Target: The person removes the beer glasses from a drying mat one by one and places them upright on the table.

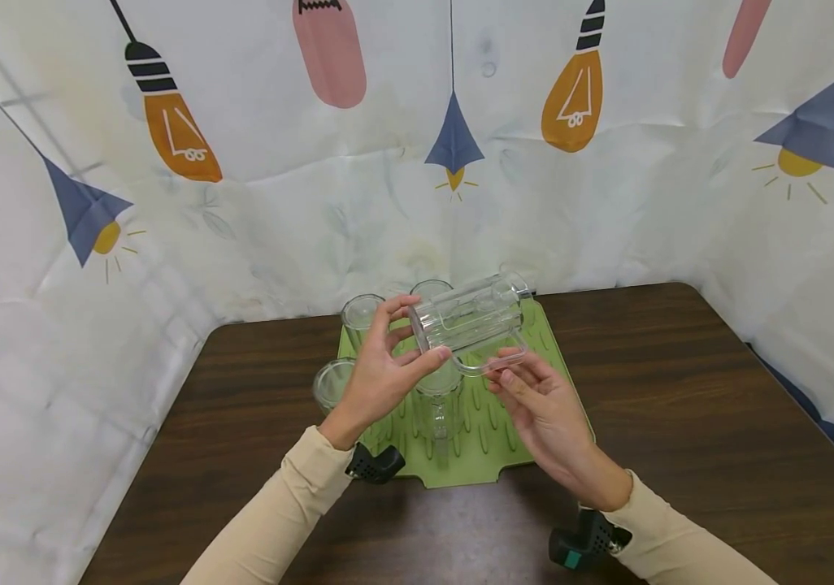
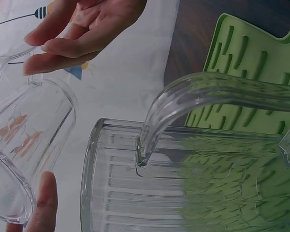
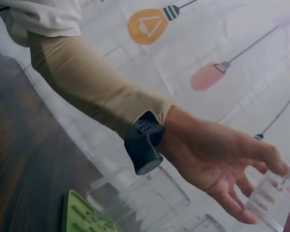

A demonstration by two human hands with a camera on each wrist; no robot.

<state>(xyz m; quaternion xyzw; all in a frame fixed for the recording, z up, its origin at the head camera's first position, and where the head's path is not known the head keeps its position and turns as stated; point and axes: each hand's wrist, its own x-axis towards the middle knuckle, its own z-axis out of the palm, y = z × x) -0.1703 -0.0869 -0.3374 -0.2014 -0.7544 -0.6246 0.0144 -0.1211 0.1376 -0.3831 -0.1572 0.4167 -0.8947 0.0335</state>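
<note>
A clear glass mug is tilted nearly onto its side in the air over a green drying mat. My left hand grips the mug's left end, fingers on the far side and thumb on the near side. With thumb and fingers, my right hand pinches the mug's handle, which points down toward me. Below the held mug stands another glass mug, handle facing me; it looms large in the left wrist view.
More glass mugs stand on the mat, one at the back left, one at the front left and one behind the held mug. Dark wooden table surrounds the mat. A patterned white curtain hangs close behind the table.
</note>
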